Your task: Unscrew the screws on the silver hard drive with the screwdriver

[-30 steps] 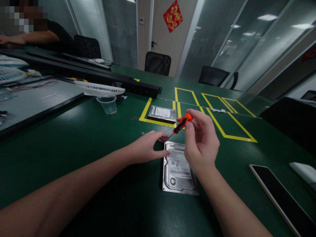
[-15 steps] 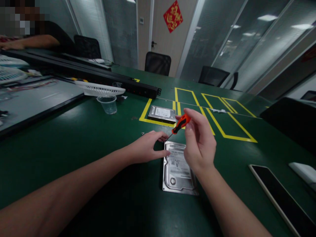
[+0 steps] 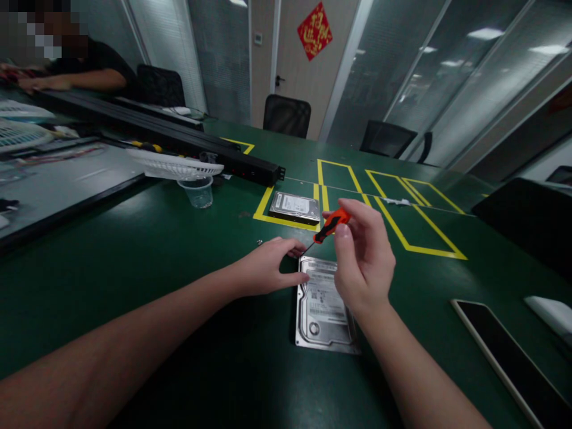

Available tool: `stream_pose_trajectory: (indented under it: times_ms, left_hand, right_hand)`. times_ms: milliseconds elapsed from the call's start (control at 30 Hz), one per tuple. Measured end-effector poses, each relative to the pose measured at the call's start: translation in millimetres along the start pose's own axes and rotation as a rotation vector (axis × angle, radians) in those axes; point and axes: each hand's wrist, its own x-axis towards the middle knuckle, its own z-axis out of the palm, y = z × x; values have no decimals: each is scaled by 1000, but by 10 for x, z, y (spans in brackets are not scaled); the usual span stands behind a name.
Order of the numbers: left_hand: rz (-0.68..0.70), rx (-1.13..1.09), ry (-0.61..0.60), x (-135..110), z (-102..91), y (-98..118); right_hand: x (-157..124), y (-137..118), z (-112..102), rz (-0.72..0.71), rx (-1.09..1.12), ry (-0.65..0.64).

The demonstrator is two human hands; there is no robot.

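A silver hard drive (image 3: 319, 304) lies flat on the green table in front of me, label side up. My left hand (image 3: 272, 265) grips its far left corner, the thumb on the top face and the fingers by the far edge. My right hand (image 3: 366, 256) is closed around the red-and-black handle of a screwdriver (image 3: 330, 226). Its thin shaft slants down to the drive's far left corner, close to my left fingertips. Whether the tip sits in a screw is too small to tell. Some tiny metal pieces, perhaps screws (image 3: 259, 242), lie left of my fingers.
A second hard drive (image 3: 295, 207) rests inside a yellow tape outline beyond. At the left stand a clear plastic cup (image 3: 197, 192), a white fan grille (image 3: 174, 165) and a long black bar (image 3: 214, 149). A phone (image 3: 504, 357) lies right. Across the table sits another person (image 3: 98, 68).
The screwdriver handle has turned and tilted slightly to the right with my right hand. My left hand stays on the drive. The black bar and white grille shifted left, and the other person's arm moved right.
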Motion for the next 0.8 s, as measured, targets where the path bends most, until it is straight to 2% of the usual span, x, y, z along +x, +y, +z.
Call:
stream_pose_trajectory:
  times_ms: [367,633,800]
  left_hand:
    - [-14,4,0,-4,-11,24]
    - [5,9,8,3,-3,-9]
    - [0,11,0,4,-2,-5]
  right_hand:
    - [22,28,8,-34,-81,59]
    - [-3,-14,8,16,60,-1]
    - [10,15,18,-34,-12,40]
